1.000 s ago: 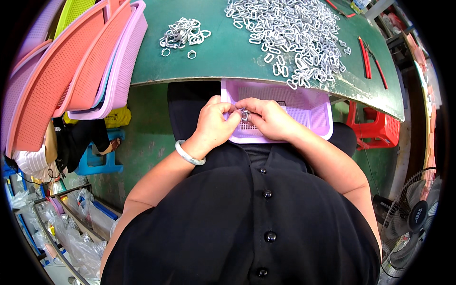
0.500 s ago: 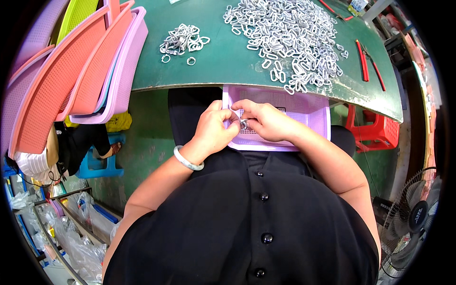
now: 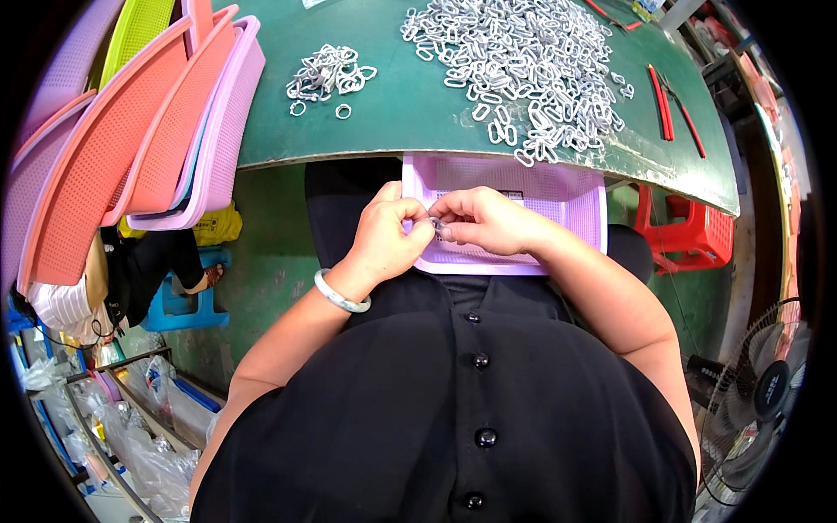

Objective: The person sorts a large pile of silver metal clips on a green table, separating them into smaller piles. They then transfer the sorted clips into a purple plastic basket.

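My left hand (image 3: 392, 231) and my right hand (image 3: 488, 222) meet over a lilac plastic basket (image 3: 589, 228) on my lap. Between their fingertips is a small grey metal link (image 3: 438, 226), mostly covered by the fingers; both hands pinch it. Beyond, on the green table (image 3: 375, 131), lies a big heap of oval metal links (image 3: 523, 61). To its left is a smaller pile of joined links (image 3: 327, 73), with a loose ring (image 3: 343, 112) in front of it.
Red-handled pliers (image 3: 670, 109) lie at the table's right. Nested colored baskets (image 3: 113, 148) lean at the far left, near a seated person's leg (image 3: 179, 257) and a blue stool (image 3: 187, 301). A red stool (image 3: 689, 235) and a fan (image 3: 763, 392) stand at right.
My right hand's fingers have closed in toward the left fingertips around the link. The view has shifted slightly, and both hands stay over the basket.
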A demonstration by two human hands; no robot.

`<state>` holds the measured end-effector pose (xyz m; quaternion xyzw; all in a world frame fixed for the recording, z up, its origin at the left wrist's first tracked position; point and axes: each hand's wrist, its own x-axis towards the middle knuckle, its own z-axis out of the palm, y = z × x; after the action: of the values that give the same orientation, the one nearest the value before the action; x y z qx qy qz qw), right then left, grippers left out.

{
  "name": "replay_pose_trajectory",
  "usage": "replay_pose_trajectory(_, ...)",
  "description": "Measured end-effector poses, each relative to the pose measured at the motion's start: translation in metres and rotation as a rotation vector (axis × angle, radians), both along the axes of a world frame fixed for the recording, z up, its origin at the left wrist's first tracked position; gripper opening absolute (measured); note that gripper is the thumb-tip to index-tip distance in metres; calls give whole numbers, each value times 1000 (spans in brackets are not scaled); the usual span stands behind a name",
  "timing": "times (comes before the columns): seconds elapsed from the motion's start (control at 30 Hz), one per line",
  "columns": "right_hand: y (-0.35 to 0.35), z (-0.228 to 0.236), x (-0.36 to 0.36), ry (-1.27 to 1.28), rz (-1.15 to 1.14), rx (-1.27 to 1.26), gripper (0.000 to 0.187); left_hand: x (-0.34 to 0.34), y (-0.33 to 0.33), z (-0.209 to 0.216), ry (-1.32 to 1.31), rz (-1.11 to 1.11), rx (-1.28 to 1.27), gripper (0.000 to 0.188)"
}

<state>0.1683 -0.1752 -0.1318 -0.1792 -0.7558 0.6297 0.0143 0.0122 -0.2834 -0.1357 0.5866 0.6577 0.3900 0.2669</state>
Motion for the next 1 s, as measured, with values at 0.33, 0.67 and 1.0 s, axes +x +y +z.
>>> replay_pose_trajectory(0.33,-3,-5,-3,-81,-96,-105,19,-2,-2,3,38,-21,-51,6)
replay_pose_trajectory(0.67,-5,5,-7,26,-233,-288,25,-4,0,13,109,-99,-8,10)
replay_pose_trajectory(1.0,4,-3,-10,-87,-238,-402,27,-9,-3,9,115,-135,-50,9)
